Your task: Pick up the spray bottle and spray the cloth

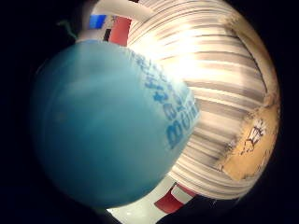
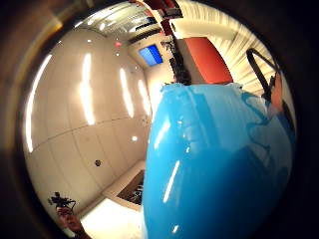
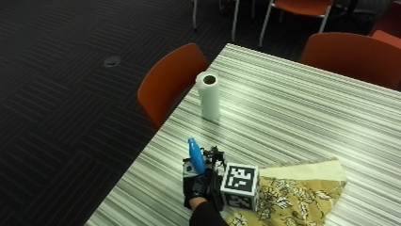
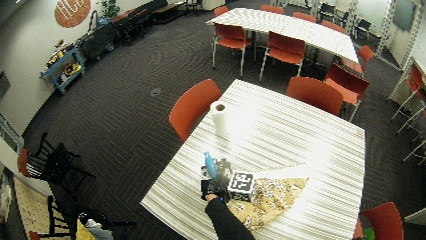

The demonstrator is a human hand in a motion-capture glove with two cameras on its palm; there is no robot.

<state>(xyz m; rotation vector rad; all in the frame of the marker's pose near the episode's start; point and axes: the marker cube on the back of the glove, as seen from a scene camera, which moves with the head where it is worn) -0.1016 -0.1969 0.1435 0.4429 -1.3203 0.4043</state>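
Observation:
The blue spray bottle (image 3: 196, 156) is lifted above the striped table (image 3: 294, 103), tilted, with my gloved right hand (image 3: 199, 184) gripping its lower part. Its blue body (image 1: 107, 126) with printed lettering fills most of the little finger side palm view, and the same blue bottle (image 2: 214, 164) looms large on the thumb side. A yellow patterned cloth (image 3: 294, 193) lies flat on the table just right of my hand; a corner of the cloth (image 1: 250, 140) shows past the bottle. The cloth (image 4: 273, 195) sits near the table's near edge.
A white paper towel roll (image 3: 208, 95) stands upright farther along the table's left edge. An orange chair (image 3: 168, 82) is pushed against that edge, and another orange chair (image 3: 351, 56) stands at the far side. Dark carpet lies left of the table.

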